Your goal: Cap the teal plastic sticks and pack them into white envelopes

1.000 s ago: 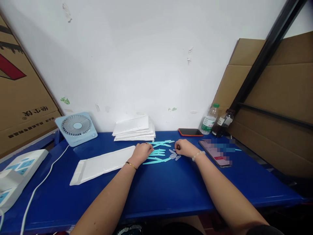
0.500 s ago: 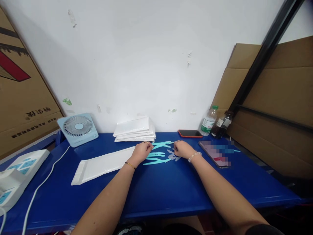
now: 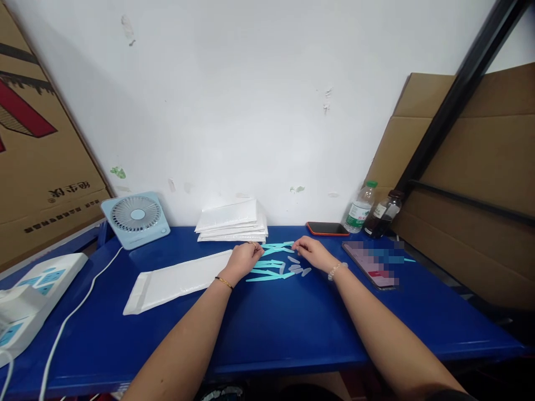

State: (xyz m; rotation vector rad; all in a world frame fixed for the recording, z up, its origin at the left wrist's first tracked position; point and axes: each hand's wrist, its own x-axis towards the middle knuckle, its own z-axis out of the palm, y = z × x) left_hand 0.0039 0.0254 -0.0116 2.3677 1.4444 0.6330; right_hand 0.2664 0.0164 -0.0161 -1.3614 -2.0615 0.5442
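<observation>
Turquoise strips (image 3: pixel 273 263) on a blue surface (image 3: pixel 292 328)

Taking the strips as our dial's centre, we place our left hand (image 3: pixel 241 260) at nine o'clock, fingertips bunched, and our right hand (image 3: pixel 315 253) near three, fingers curled. Whether either grip is clamped on a strip, we cannot tell. Translucent pieces (image 3: pixel 296 268) lie near four o'clock; white packets (image 3: pixel 229 220) are stacked toward half past ten, an orange-edged phone (image 3: pixel 328 229) at two.

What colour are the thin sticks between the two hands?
The thin sticks are light turquoise, seen in the head view.
</observation>
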